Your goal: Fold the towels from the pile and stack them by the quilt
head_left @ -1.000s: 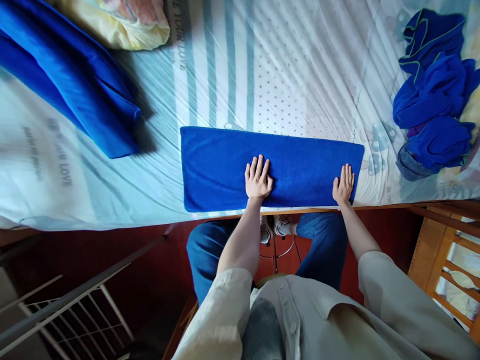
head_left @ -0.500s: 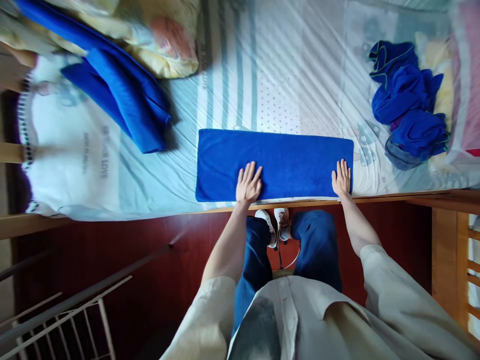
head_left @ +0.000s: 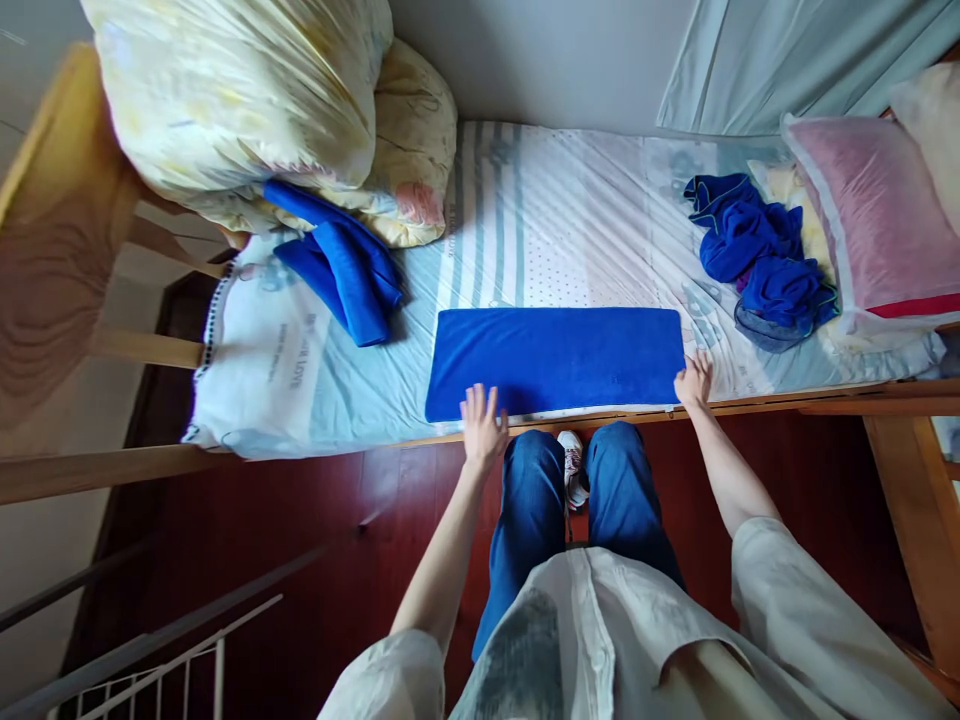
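Note:
A blue towel (head_left: 559, 360), folded into a long flat strip, lies along the near edge of the bed (head_left: 525, 240). My left hand (head_left: 481, 428) is open with fingers spread, at the towel's near edge left of its middle, fingertips just reaching the cloth. At the towel's right near corner is my right hand (head_left: 694, 380), its fingers curled at the corner; I cannot make out whether it grips the cloth.
A folded blue cloth (head_left: 341, 270) lies at the left under a yellow quilt bundle (head_left: 262, 110). A heap of crumpled blue cloths (head_left: 761, 260) sits at the right beside a pink pillow (head_left: 870, 220). A wooden bed rail (head_left: 825, 400) and a metal rack (head_left: 150, 660) border the red floor.
The view has pulled back and up, so more of the bed shows. Both hands slid from flat on the towel toward its near edge; the right now sits at the corner.

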Tool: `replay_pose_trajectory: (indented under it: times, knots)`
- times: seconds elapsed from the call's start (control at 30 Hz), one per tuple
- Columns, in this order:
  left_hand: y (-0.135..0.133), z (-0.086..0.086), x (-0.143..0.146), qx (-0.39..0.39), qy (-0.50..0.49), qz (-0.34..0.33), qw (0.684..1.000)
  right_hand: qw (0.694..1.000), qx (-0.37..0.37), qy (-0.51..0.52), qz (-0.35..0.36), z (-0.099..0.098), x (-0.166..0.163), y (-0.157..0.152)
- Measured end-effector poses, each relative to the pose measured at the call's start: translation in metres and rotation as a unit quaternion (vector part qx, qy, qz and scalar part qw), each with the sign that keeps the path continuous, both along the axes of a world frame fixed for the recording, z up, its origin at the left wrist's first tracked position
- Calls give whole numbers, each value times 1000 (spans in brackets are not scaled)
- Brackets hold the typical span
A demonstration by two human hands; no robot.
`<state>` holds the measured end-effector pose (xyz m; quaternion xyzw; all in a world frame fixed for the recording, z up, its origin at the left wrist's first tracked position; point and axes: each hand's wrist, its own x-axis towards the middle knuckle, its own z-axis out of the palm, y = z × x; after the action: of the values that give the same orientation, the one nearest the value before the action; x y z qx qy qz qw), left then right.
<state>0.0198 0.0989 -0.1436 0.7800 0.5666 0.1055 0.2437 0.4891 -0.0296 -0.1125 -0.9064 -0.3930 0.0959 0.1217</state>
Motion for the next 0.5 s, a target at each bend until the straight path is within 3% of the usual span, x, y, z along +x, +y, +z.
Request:
replay_pose_trajectory:
  times: [0.1,0.27,0.37,0.5]
  knots:
    - [3,11,55,-49,1,-149,988,993,15,54,101,8,-35,68]
    - [-14,16,112,-62,67,-264,960,936,-13,134,326,2,-130,150]
    - [-41,5,136,-105,117,-268,951,902,-58,145,402,-6,-178,166]
    - [-78,-14,149,-130,134,-225,956,917,-100,115,368,-17,-198,168]
